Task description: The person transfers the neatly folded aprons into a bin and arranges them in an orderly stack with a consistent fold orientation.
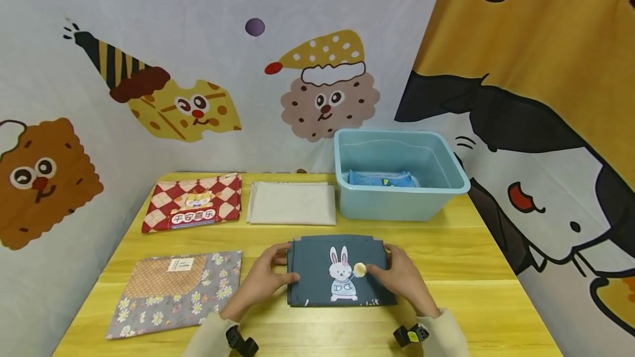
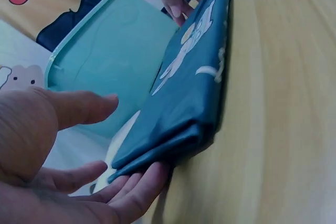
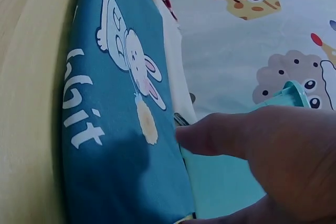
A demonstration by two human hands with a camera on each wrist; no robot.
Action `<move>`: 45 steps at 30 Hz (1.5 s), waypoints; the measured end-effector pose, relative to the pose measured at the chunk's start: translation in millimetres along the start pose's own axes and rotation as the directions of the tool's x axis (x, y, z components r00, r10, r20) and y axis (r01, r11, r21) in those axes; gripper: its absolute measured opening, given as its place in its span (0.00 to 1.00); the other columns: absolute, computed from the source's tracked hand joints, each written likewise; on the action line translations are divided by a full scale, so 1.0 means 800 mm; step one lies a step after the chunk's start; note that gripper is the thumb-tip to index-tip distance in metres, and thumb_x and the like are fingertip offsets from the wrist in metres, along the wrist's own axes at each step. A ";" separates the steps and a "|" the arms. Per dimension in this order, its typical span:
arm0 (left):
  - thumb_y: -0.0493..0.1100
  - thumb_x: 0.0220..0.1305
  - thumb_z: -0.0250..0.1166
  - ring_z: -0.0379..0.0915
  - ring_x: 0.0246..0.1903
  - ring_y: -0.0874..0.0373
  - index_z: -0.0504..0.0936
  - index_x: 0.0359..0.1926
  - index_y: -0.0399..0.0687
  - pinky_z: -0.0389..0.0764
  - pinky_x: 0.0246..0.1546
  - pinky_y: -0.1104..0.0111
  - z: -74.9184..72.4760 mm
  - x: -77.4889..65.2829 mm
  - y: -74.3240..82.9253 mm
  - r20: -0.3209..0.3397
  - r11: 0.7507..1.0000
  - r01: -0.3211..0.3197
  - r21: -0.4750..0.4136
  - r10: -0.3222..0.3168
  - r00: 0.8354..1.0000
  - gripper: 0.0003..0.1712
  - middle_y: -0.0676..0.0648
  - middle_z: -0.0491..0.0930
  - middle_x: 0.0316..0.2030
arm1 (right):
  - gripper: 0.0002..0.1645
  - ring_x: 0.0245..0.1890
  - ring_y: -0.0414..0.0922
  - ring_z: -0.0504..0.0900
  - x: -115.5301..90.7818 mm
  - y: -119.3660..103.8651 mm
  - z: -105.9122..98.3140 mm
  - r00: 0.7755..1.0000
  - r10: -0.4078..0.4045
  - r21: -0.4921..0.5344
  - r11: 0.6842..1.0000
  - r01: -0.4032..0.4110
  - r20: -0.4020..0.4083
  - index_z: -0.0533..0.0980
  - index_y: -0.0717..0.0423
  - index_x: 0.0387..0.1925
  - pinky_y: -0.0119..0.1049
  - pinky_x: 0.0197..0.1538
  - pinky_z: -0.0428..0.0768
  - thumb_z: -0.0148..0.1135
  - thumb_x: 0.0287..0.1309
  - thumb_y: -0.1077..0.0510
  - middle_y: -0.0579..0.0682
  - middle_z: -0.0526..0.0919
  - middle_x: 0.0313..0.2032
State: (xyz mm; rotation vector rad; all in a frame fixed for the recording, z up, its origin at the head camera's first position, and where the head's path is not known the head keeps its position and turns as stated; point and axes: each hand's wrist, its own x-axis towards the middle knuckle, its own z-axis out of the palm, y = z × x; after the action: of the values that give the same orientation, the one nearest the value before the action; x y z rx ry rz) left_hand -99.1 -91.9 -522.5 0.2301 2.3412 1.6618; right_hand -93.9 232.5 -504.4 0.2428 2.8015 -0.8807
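A folded dark teal cloth (image 1: 312,274) with a white rabbit print lies flat on the table between both hands. My left hand (image 1: 263,280) is at its left edge. In the left wrist view, the fingertips (image 2: 155,177) touch the folded layers from below while the thumb (image 2: 89,108) stands away from the cloth. At the opposite edge is my right hand (image 1: 404,280), its thumb (image 3: 205,135) reaching over the cloth's side. Part of the right fingers is hidden behind that edge. White lettering runs along the near fold.
A light blue bin (image 1: 387,205) holding a blue folded item (image 1: 379,179) stands at the back right. Behind the teal cloth lies a folded white cloth (image 1: 292,203), beside a red checked one (image 1: 193,203). A grey daisy-patterned cloth (image 1: 173,313) lies front left.
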 end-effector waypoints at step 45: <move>0.33 0.61 0.61 0.76 0.51 0.44 0.50 0.69 0.28 0.80 0.46 0.56 0.013 0.007 0.000 0.160 0.785 0.231 -0.574 -0.168 0.973 0.41 0.28 0.67 0.59 | 0.39 0.41 0.48 0.83 0.012 0.044 -0.001 0.888 -0.166 0.717 0.660 -0.223 0.429 0.53 0.65 0.65 0.43 0.44 0.82 0.60 0.60 0.55 0.58 0.78 0.48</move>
State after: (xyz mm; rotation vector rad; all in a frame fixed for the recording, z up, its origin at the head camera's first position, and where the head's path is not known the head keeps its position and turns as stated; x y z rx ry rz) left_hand -101.0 -81.0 -526.8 -0.0603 1.5937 2.1031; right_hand -95.8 262.8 -525.4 0.1535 1.8392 -1.7943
